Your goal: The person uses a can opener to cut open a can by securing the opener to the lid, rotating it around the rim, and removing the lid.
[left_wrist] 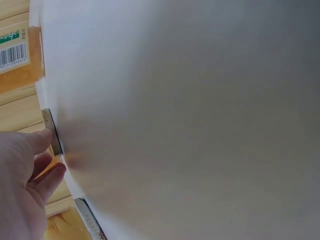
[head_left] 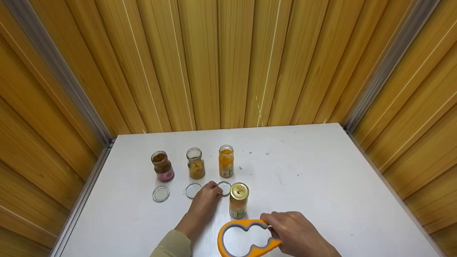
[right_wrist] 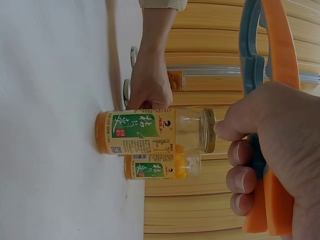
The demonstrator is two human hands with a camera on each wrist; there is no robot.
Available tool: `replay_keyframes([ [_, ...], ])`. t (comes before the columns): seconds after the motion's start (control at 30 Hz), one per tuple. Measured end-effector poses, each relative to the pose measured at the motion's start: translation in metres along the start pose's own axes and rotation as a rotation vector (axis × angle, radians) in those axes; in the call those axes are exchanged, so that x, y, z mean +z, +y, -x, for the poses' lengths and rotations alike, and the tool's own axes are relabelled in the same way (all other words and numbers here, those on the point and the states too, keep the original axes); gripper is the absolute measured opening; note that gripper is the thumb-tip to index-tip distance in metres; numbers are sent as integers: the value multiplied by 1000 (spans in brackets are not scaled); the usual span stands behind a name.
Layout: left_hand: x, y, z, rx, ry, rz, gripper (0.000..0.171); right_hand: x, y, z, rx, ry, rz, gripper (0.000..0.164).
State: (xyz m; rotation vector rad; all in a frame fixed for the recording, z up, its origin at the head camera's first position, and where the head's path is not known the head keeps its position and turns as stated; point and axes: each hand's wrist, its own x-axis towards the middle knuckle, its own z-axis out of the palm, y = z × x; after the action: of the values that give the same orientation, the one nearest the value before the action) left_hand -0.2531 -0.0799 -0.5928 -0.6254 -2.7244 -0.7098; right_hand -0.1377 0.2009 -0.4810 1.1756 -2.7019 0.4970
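Observation:
My left hand (head_left: 206, 197) pinches the edge of a round metal jar lid (head_left: 225, 188) lying on the white table. In the left wrist view the thumb touches the lid's rim (left_wrist: 52, 132), with other fingers curled beside it. My right hand (head_left: 295, 230) grips an orange and grey jar opener (head_left: 221, 238) with several rounded notches, held near the table's front. Just beyond the opener, a closed glass jar (head_left: 238, 206) with a gold lid (head_left: 239, 191) stands upright. Its yellow and green label (right_wrist: 137, 131) shows in the right wrist view.
Behind the hands stand three open glass jars: a brown one (head_left: 162, 167) with a pink label, one with yellowish contents (head_left: 196, 169) and an orange one (head_left: 226, 164). Two more lids lie before them, one at left (head_left: 161, 194), another in the middle (head_left: 193, 191). Wood-patterned walls (head_left: 228, 64) enclose the table.

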Motion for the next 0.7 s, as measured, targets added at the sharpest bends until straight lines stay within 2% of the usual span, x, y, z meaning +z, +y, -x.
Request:
replay_keyframes([
  [0.23, 1, 0, 2, -18, -4, 7, 9, 0, -1, 0, 2, -2, -12, 56],
  [0.33, 1, -1, 4, 2, 20, 5, 11, 0, 0, 1, -5, 9, -10, 56],
  [0.5, -1, 2, 7, 50, 75, -63, 18, -1, 2, 3, -4, 26, -3, 54],
  [0.57, -3, 5, 8, 29, 56, -54, 22, -2, 2, 4, 8, 21, -3, 53],
  [0.7, -8, 11, 11, -53, -37, 72, 28, -3, 3, 5, 30, 7, -14, 52],
])
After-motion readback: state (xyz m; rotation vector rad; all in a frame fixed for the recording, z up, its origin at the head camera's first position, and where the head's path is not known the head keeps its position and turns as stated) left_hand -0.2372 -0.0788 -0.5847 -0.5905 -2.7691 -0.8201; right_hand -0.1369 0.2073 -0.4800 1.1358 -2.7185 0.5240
